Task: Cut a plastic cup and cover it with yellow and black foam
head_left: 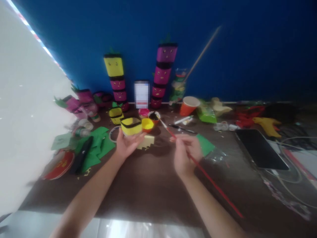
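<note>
My left hand [127,144] is closed around the lower part of a yellow paper cup [131,127] with a black band along its rim. My right hand [187,153] grips a long red paintbrush [214,185], its tip pointing at a small container of dark paint [154,116]. Beside that container sit a yellow paint pot [147,125] and a pink one [144,113]. Another yellow cup [116,115] with black edging stands behind my left hand. A pale yellow paper scrap [146,142] lies just right of my left hand.
Two decorated stacks [116,79] [162,74] stand against the blue wall, with a phone [142,94] between them. Green paper [96,148] and a black tool [83,154] lie left. An orange cup [189,105], yellow glue gun [267,125] and large dark-screened device [261,148] are right.
</note>
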Tool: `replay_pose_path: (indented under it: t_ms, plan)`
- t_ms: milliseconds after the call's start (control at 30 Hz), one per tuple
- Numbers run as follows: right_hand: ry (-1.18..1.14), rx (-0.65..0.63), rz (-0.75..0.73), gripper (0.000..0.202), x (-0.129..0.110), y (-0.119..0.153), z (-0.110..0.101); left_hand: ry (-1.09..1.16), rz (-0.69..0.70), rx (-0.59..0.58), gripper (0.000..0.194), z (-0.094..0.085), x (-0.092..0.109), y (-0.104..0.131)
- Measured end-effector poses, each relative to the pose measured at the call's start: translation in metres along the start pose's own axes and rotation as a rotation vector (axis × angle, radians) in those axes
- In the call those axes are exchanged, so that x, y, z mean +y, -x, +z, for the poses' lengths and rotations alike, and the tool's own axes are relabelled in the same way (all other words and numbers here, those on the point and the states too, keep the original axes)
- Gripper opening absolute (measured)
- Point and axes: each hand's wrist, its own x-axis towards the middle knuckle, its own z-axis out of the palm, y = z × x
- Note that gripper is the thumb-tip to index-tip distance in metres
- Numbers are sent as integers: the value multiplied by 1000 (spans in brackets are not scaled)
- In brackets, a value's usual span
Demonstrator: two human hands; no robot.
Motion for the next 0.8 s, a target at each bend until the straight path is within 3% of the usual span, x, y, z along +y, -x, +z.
replay_pose_path:
  t_ms: [100,300,533,800]
  plan:
    - [26,71,14,5,7,-4,0,-23,-7,-37,75,-3,-1,-2]
    - [15,45,42,7,10,-1,3,-75,81,-87,64,2,-3,-3]
    - [5,60,59,4,14,-3,3,-105,37,-98,51,6,-1,-1]
    - [-11,63,94,4,17,-2,1,-137,41,-116,65,6,-2,-1]
